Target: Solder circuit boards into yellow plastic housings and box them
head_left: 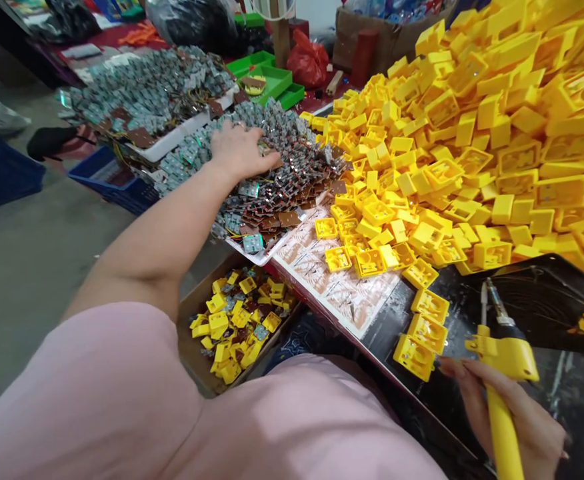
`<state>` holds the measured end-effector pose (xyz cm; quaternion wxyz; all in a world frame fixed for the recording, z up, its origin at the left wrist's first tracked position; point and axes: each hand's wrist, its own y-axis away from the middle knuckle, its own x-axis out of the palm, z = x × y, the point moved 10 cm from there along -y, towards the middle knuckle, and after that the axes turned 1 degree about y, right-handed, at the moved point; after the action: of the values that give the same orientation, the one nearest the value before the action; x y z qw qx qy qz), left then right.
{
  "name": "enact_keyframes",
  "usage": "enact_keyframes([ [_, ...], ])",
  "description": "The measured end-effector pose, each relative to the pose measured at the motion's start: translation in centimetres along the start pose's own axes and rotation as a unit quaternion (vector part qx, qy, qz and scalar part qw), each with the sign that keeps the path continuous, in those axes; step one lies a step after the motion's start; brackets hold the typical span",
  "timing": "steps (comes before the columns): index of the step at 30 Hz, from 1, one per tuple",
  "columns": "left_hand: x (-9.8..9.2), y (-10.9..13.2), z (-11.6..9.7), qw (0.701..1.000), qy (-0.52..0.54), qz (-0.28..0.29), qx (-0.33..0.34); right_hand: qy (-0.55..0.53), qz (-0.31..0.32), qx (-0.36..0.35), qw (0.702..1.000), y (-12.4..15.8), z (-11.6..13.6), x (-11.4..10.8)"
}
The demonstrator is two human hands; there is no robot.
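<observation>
My left hand [242, 150] lies palm down on a heap of grey components on brown circuit boards [292, 143], fingers spread; whether a piece is under the palm is hidden. In my right hand [527, 420] is a yellow soldering iron [506, 357], its handle running down through the grip and its metal tip pointing away from me. The index finger and thumb reach left, close to the nearest yellow plastic casing [415, 357]. That casing ends a short row of similar casings [429, 305] lying open side up along the table's front edge.
A large mound of yellow casings [472, 133] covers the table's right side. Below the table edge, a cardboard box [192, 360] holds casings and components. A second component heap [137, 93] sits by a blue crate [107, 177]. Green trays [272, 80] and a red bag [308, 61] stand behind.
</observation>
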<state>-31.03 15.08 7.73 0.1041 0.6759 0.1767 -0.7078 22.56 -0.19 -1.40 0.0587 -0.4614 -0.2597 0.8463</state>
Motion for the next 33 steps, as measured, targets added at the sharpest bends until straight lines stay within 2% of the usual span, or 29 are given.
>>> enact_keyframes([
  [3, 0.1, 0.7, -1.3, 0.999, 0.002, 0.014, 0.047, 0.014, -0.009, -0.124, 0.992, -0.8, 4.2, -0.4],
  [5, 0.1, 0.6, -1.1, 0.998, 0.028, 0.026, 0.043, 0.038, -0.015, -0.181, 0.983, -1.0, 5.8, -0.6],
  [8, 0.6, 0.3, -1.4, 0.995, 0.074, 0.034, 0.059, 0.052, -0.024, -0.223, 0.973, -1.0, 6.6, -0.7],
  [11, 0.5, -0.5, -0.8, 0.987, 0.159, -0.023, 0.032, 0.043, -0.02, -0.223, 0.974, -0.9, 6.3, -0.6],
  [12, 0.1, -0.9, -0.2, 0.972, 0.228, -0.058, 0.015, 0.043, -0.021, -0.223, 0.974, -0.8, 6.2, -0.6],
  [14, -0.6, -2.1, 1.3, 0.907, 0.406, -0.113, -0.015, 0.049, -0.023, -0.226, 0.972, -0.6, 6.2, -0.7],
  [16, -1.2, -3.5, 2.1, 0.829, 0.547, -0.111, -0.027, 0.052, -0.021, -0.227, 0.972, -0.5, 6.0, -0.7],
  [17, -1.6, -4.2, 2.0, 0.805, 0.586, -0.093, -0.026, 0.051, -0.018, -0.225, 0.973, -0.5, 5.9, -0.7],
  [20, -3.5, -4.8, 0.0, 0.776, 0.63, -0.023, 0.003, 0.052, -0.015, -0.222, 0.973, -0.5, 5.6, -0.7],
  [22, -4.0, -3.8, -2.7, 0.759, 0.65, 0.033, 0.028, 0.05, -0.017, -0.219, 0.974, -0.6, 5.6, -0.7],
  [25, -2.0, -0.9, -8.0, 0.737, 0.664, 0.109, 0.057, 0.038, -0.019, -0.208, 0.977, -0.7, 5.6, -0.7],
  [28, 2.1, 1.9, -12.6, 0.742, 0.649, 0.157, 0.06, 0.039, -0.018, -0.209, 0.977, -0.8, 5.9, -0.5],
  [30, 3.8, 2.9, -14.5, 0.79, 0.578, 0.177, 0.106, 0.036, -0.015, -0.213, 0.976, -0.8, 6.0, -0.4],
  [31, 3.7, 3.1, -14.9, 0.821, 0.524, 0.168, 0.15, 0.034, -0.013, -0.218, 0.975, -0.8, 6.0, -0.3],
  [33, 1.9, 3.1, -13.8, 0.88, 0.396, 0.105, 0.241, 0.039, -0.016, -0.223, 0.974, -0.7, 5.9, -0.4],
])
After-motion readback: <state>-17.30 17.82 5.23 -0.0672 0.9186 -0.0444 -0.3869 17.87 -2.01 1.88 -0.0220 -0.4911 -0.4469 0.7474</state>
